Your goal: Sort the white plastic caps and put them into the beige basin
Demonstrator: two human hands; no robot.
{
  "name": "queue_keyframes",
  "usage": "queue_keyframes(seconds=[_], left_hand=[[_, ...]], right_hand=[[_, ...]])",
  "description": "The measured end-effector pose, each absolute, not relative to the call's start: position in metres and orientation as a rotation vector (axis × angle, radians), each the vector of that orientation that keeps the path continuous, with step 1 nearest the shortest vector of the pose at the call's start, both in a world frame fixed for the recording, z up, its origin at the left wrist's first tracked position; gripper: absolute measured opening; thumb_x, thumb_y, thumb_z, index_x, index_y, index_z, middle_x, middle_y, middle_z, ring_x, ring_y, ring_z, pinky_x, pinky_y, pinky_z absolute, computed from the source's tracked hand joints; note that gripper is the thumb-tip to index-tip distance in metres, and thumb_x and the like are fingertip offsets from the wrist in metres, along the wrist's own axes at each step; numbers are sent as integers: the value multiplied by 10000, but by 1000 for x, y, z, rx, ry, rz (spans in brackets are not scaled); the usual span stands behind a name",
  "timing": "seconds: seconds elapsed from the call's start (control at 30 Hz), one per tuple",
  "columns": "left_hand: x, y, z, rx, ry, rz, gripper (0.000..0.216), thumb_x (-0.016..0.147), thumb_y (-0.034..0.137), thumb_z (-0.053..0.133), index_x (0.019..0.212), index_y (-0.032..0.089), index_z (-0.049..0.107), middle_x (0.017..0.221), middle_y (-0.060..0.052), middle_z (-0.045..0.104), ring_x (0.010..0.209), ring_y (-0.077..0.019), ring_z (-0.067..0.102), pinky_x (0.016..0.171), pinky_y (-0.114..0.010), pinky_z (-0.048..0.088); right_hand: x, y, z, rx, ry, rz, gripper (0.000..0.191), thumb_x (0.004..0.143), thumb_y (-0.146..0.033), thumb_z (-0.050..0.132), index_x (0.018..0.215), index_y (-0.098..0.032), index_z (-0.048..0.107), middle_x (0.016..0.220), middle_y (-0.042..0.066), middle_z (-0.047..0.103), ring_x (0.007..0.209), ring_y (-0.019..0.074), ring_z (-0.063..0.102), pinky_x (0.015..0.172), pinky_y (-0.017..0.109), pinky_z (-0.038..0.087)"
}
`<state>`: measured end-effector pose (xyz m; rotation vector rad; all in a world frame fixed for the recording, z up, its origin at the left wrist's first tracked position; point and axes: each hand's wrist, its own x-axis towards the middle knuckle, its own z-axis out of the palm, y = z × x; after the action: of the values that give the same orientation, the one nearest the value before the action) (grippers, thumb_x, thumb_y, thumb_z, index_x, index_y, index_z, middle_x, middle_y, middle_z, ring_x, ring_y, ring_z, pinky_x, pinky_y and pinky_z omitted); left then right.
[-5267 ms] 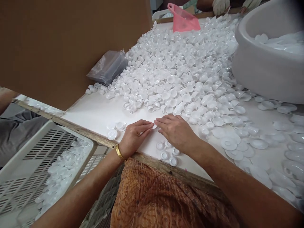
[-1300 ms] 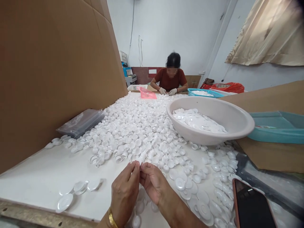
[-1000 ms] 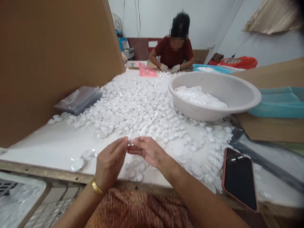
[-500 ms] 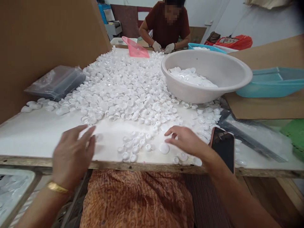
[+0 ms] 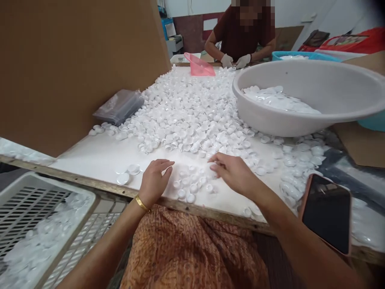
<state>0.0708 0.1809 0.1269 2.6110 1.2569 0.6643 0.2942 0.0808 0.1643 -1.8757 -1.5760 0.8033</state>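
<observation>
My left hand is over the table near its front edge, fingers stretched and thumb apart, with nothing visible in it. Just right of it lies a cluster of small round white caps. Across that cluster, my right hand has its fingers curled, pinching a flat white plastic disc that is partly covered by the fingers. To the left of my left hand, a few larger white discs lie flat on the tabletop. Beyond both hands spreads a big heap of white plastic caps.
A large grey basin with white pieces stands at right. Near my right forearm lies a phone. A cardboard sheet rises at left, above a white crate. Across the table, a gloved person works behind a pink scoop.
My left hand has moved right, away from the flat discs, toward the small caps. My right hand has closed on a disc that lay beside them. The view has turned left.
</observation>
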Motion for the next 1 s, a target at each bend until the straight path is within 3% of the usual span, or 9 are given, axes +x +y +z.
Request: queue_keyframes(seconds=[0.23,0.37,0.53,0.67,0.8,0.9,1.0], left_hand=[[66,175,117,2712,1179,589,248,802,169,488,980,188,659,975,-79,612,920,-214,521,816,-378,455],[35,186,115,2793,1229,469,261,791,149,487,990,184,653,982,-90,593,919,-224,501,811,-383,456],[14,194,127,2842,1356,545,248,808,167,480,979,170,660,982,-112,586,940,-246,479,816,-410,440],[43,181,138,2499,1308,664,252,826,279,494,1000,193,655,928,-73,616,870,-203,523,788,-364,441],[82,174,139,1990,1233,617,337,783,324,541,1079,184,623,797,-32,631,668,-130,527,636,-267,439],[93,178,137,1719,1213,591,353,734,332,575,1024,144,648,644,-6,579,576,-108,484,541,-232,400],[92,182,137,1548,1210,593,367,679,342,610,964,116,662,588,8,538,534,-95,455,487,-212,371]], right_hand=[[245,143,149,-1782,-1732,618,135,794,-194,529,919,-229,569,710,8,613,669,151,536,570,254,310],[250,141,129,-1679,-1550,738,111,804,-216,501,894,-219,565,607,-36,559,588,119,526,581,243,352],[250,139,123,-1564,-1442,934,199,801,-187,465,965,-203,577,691,-28,563,597,102,559,588,233,397],[243,138,127,-1524,-1427,1000,240,802,-173,452,1002,-210,580,732,-21,568,625,101,583,609,236,416],[243,136,130,-1479,-1459,1034,253,807,-197,467,1047,-211,545,671,-31,593,614,110,583,607,240,415],[245,135,133,-1531,-1468,1003,284,829,-200,438,1104,-208,508,605,-39,587,583,113,565,602,245,407],[249,133,135,-1674,-1591,792,292,815,-172,446,1091,-218,530,789,8,623,709,131,560,669,269,406]])
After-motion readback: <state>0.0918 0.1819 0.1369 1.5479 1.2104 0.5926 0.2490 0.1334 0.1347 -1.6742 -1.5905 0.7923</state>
